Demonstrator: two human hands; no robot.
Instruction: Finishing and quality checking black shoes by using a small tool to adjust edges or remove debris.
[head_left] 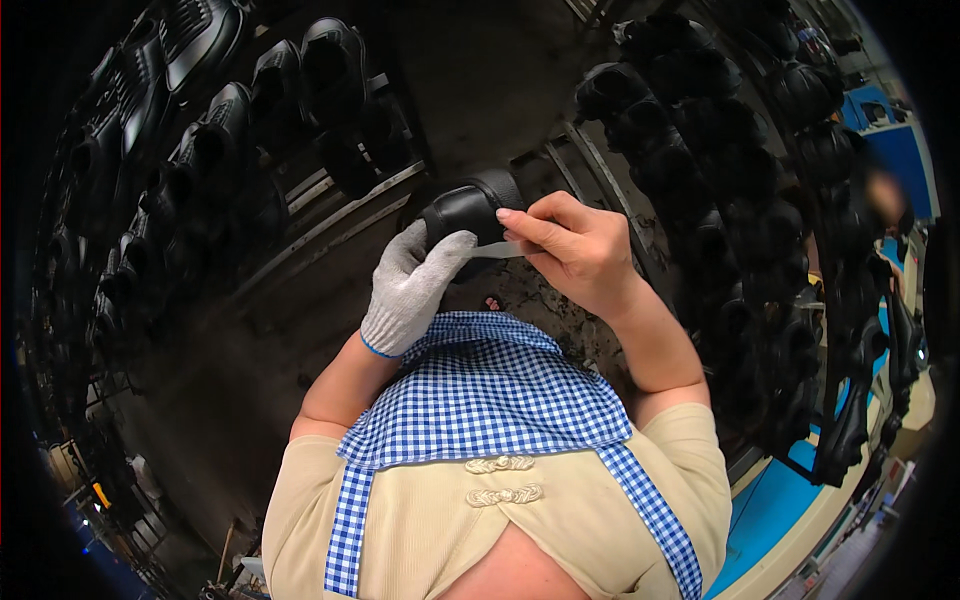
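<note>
Nearest, at six o'clock, is the person's beige top (310, 500), with a blue-and-white checked apron (490, 385) over its front. Just past the apron's upper edge, toward eleven, the left hand (412, 285) wears a pale knitted glove (392, 318) and closes its thumb and fingers around the near side of a black shoe (462, 213). That shoe lies tilted at twelve, just above the middle of the view. Toward one o'clock, the bare right hand (575, 250) has its fingers bent — pinching a thin, pale strip (500, 250) whose other end reaches the gloved thumb — and one fingertip rests against the shoe's edge. Farther out, black shoes (215, 135) crowd a metal rack (340, 205) at ten; more dark footwear (700, 130) fills the side from one to four. Beyond, toward four, shows a bright blue surface (775, 510).
</note>
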